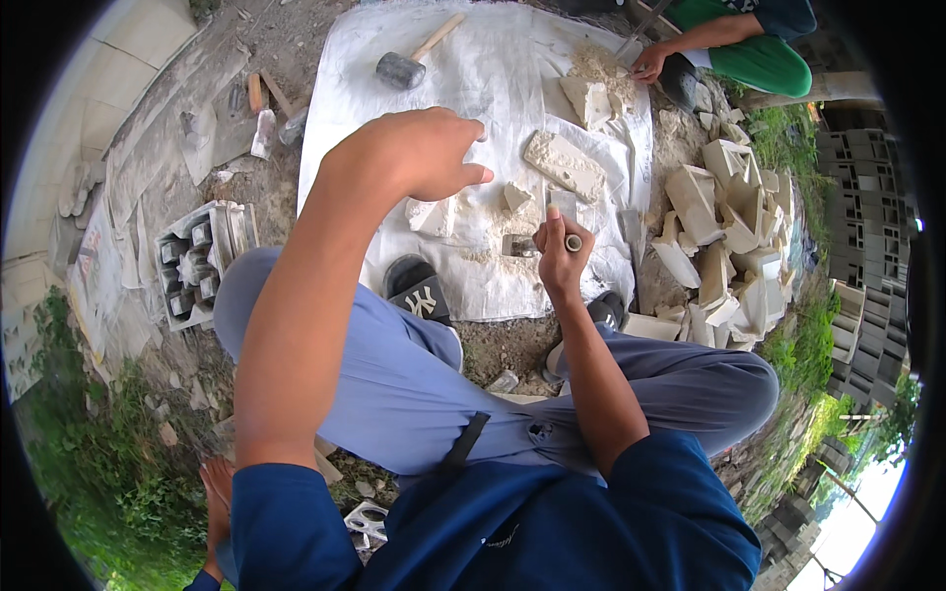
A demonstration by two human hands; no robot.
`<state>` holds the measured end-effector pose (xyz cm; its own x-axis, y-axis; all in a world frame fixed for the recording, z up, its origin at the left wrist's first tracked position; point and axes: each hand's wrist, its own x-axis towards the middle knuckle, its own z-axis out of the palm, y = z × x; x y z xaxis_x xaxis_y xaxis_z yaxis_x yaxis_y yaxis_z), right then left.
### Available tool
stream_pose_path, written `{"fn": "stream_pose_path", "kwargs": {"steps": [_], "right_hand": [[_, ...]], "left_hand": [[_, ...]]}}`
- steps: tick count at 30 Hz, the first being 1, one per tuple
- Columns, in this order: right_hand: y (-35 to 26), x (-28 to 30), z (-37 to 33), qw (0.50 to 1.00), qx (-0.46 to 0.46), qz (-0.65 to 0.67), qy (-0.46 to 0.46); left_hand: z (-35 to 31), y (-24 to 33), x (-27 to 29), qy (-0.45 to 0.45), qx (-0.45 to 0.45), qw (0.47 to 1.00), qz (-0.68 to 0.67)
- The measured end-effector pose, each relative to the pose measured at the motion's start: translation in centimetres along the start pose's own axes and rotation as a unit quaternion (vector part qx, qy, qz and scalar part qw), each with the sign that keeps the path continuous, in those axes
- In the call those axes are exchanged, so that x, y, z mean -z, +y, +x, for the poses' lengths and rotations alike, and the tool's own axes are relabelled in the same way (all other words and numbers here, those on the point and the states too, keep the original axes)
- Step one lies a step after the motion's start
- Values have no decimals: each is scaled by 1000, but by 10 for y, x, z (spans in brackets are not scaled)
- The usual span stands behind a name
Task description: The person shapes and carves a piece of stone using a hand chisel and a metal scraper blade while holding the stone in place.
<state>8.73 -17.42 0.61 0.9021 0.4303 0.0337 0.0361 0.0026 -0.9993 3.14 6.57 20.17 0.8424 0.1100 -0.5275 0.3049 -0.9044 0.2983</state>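
My left hand (429,153) is held above a white sheet (340,148), thumb and fingers apart with nothing in them. Below it lies a broken pale block piece (431,216). In my right hand (563,254), closed in a fist, is a flat-bladed hand tool (562,204); its round handle end shows beside the fingers, and a flat grey blade shows past the thumb. Just left of the fist is a small dark metal piece (518,245); whether it belongs to the tool I cannot tell. A small chunk (517,197) and a rough-faced pale block (565,165) lie beyond the fist.
A mallet (402,69) with a black head rests on the sheet's far part. At upper right, another person's hand (648,63) is by a broken block (588,101). Broken pale blocks (729,227) are heaped at right. A crate-like mould (202,261) stands left.
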Motion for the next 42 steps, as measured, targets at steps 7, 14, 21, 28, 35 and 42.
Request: {"fn": "stream_pose_path", "kwargs": {"steps": [7, 14, 21, 28, 35, 42], "right_hand": [[33, 4, -6, 996, -43, -62, -47], [-11, -11, -8, 998, -18, -52, -29], [29, -9, -7, 993, -87, -42, -63], [-25, -10, 4, 999, -34, -19, -21], [41, 0, -11, 987, -30, -141, -70], [-21, -10, -1, 998, -29, -38, -32]], "left_hand": [[7, 8, -5, 1, -12, 1000, -6], [-7, -1, -1, 3, 6, 1000, -6], [2, 0, -9, 9, -11, 1000, 0], [-9, 0, -1, 13, 1, 1000, -6], [3, 7, -6, 13, 0, 1000, -7], [-9, -3, -6, 4, 4, 1000, -5]]}}
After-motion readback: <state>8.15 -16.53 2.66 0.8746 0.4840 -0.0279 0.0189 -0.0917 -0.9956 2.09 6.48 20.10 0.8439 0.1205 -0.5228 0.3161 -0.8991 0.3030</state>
